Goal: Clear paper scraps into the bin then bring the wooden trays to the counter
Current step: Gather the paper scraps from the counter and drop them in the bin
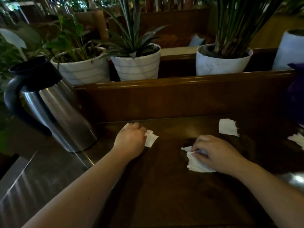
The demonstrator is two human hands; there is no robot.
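White paper scraps lie on a dark wooden table (172, 186). My left hand (130, 139) is closed over one scrap (151, 140) near the table's far left; white paper also shows behind its knuckles. My right hand (215, 153) pinches a larger torn scrap (195, 162) at the table's middle. Another loose scrap (228, 127) lies beyond my right hand, and one more scrap (297, 140) sits at the right edge of view. No wooden tray or bin is in view.
A steel thermos jug (54, 109) with a black handle stands on a metal surface (32, 178) left of the table. A wooden partition (181, 97) rises behind the table, with several white plant pots (136, 66) on the ledge beyond. Something purple (296, 92) is at far right.
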